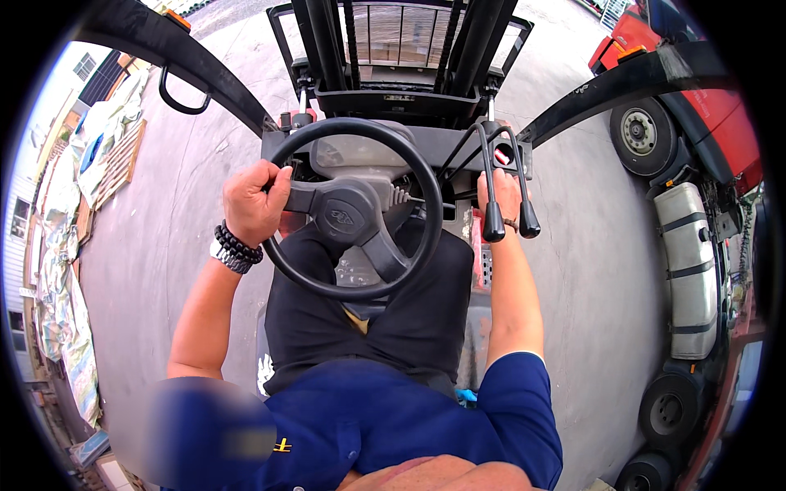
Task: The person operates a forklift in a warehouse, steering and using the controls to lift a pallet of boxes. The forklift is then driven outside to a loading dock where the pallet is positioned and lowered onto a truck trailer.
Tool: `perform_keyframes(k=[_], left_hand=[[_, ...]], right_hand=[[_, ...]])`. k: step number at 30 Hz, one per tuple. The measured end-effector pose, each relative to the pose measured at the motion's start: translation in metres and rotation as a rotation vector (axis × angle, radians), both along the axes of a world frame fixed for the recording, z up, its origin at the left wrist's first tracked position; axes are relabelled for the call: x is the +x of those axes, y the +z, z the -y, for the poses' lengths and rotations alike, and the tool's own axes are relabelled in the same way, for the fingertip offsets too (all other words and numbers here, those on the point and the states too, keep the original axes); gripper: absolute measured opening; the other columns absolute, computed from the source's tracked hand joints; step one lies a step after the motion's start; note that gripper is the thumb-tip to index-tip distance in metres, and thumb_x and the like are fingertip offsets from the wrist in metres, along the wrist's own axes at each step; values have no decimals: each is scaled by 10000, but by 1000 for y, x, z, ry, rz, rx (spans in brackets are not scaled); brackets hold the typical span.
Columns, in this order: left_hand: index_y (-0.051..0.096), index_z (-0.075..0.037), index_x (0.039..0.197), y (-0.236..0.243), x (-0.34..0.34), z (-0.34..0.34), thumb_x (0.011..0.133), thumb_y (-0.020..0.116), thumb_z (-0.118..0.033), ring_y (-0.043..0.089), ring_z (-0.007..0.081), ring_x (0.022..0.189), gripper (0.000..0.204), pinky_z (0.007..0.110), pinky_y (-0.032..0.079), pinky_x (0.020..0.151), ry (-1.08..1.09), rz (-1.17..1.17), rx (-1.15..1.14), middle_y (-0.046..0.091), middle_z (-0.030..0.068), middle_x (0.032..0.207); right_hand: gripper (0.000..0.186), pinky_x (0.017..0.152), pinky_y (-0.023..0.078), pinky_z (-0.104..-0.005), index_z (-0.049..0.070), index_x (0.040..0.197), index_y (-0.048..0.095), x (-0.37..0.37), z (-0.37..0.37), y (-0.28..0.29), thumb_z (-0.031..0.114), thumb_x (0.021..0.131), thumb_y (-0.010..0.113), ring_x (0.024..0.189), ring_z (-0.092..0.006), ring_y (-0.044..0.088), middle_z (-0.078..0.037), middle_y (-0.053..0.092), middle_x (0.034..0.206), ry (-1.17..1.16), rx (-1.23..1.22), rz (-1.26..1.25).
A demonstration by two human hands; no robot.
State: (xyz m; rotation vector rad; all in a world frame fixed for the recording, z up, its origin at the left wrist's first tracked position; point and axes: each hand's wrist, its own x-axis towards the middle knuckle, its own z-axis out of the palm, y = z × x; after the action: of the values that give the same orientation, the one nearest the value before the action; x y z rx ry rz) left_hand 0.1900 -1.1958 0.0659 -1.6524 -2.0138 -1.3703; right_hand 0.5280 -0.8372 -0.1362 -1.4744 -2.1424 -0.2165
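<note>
Ahead, the wheel (344, 218) has spokes (385, 255) pointing left and lower right, the left hand (256, 199) closing its grip round its left side. Two levers (494, 219), running fore-and-aft, partly hide the right hand (506, 193), whose grip I can't make out.

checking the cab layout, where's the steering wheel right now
In the head view, the steering wheel sits just left of centre, the left hand at its left rim and two black levers to its right.
</note>
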Motion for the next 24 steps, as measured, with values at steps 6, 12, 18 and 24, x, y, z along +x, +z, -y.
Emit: perform_keyframes(k=[6,12,18,24], left_hand=[[696,-17,805,0,8,-9,999,812,-130,605,267,576,252,390,464,577,9,38,24,638,112,657],[706,-44,792,-10,15,-9,986,813,-142,631,312,614,242,420,486,615,24,14,36,662,120,674],[690,-49,787,-22,14,-18,974,819,-134,636,324,648,243,436,487,631,57,-40,55,661,119,695],[668,-45,776,-36,13,-26,959,822,-98,618,328,645,245,439,476,627,36,-93,94,645,120,697]], right_hand=[[440,976,585,-578,143,908,806,7,-13,-16,580,953,790,1070,-331,709,-55,807,902,-52,77,59],[327,982,473,-684,82,909,736,5,-13,-14,392,1007,701,1061,-422,733,-146,810,946,25,49,-44],[336,1068,446,-702,73,927,722,-1,-13,-20,393,1020,688,1074,-453,722,-168,810,984,26,-15,-67],[350,985,496,-667,45,915,711,-2,-24,-24,379,1019,704,1009,-482,718,-197,786,939,46,3,-72]])
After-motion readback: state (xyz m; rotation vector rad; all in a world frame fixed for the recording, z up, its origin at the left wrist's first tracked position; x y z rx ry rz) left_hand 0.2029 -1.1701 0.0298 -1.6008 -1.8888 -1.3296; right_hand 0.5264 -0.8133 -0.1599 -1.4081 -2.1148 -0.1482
